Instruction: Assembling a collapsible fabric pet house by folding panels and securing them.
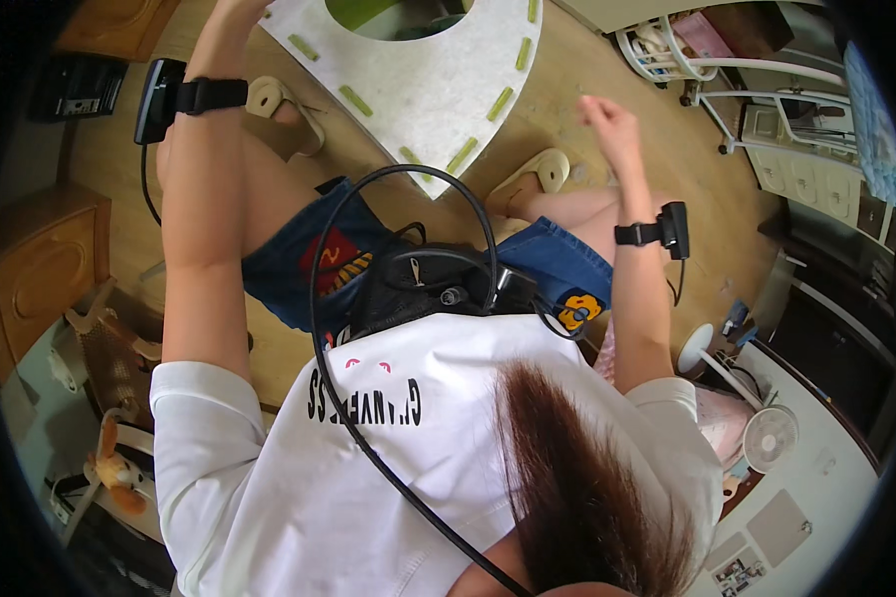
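from where i stand, a person in a white shirt [448,438] and denim shorts [577,259] sits with knees apart, a white panel [428,90] between them, its pointed end toward the person. short green strips [355,101] lie along its two long edges, and a round opening farther up shows green within.

the left hand [241,8] is at the panel's left edge, mostly cut off at the top of the view, so i cannot tell how its fingers stand. the right hand [612,129] is raised to the right of the panel, apart from it, fingers curled in and closed toward the thumb; whether something small is pinched there, i cannot tell.

each wrist wears a black strap with a small device. a black cable [403,488] loops over the shirt and past a black bag [418,284] at the waist. pale slippers [543,171] rest on the wooden floor [707,229], and a white rolling rack [767,99] stands off to the right.
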A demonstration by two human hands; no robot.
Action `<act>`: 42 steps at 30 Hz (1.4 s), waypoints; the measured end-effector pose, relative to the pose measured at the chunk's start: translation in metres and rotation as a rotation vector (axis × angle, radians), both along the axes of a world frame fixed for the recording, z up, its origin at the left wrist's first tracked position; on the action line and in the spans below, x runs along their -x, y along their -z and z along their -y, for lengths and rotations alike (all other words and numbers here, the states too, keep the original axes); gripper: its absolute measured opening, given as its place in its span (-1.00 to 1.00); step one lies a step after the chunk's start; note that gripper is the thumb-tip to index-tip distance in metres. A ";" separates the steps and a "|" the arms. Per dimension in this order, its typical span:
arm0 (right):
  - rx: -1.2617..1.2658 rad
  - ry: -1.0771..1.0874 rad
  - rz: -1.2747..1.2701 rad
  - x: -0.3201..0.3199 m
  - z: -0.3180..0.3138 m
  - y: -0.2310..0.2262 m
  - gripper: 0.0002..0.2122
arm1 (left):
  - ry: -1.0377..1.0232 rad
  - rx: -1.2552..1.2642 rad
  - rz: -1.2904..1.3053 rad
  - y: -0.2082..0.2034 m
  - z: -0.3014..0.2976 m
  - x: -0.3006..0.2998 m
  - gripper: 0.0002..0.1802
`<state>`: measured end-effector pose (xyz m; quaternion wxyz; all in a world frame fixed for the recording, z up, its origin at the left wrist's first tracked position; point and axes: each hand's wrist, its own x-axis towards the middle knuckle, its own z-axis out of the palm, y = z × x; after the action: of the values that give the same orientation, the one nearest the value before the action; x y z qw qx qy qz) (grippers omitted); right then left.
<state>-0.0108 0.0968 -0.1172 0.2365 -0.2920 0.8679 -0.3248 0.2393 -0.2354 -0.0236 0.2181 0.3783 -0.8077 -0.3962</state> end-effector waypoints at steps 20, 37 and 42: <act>0.246 -0.079 0.458 -0.081 0.037 0.018 -0.76 | -0.048 -0.011 0.117 -0.009 -0.008 0.010 -0.40; 0.338 0.212 0.136 -0.033 0.047 0.024 -0.77 | -0.033 -0.049 0.023 -0.003 -0.003 0.004 -0.38; 0.245 -0.030 0.088 -0.045 0.059 0.027 -0.75 | -0.031 -0.041 0.042 -0.008 -0.006 0.007 -0.38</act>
<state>0.0342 0.0381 -0.1440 0.2417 -0.3172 0.8061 -0.4373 0.2327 -0.2298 -0.0152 0.1995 0.4034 -0.7978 -0.4011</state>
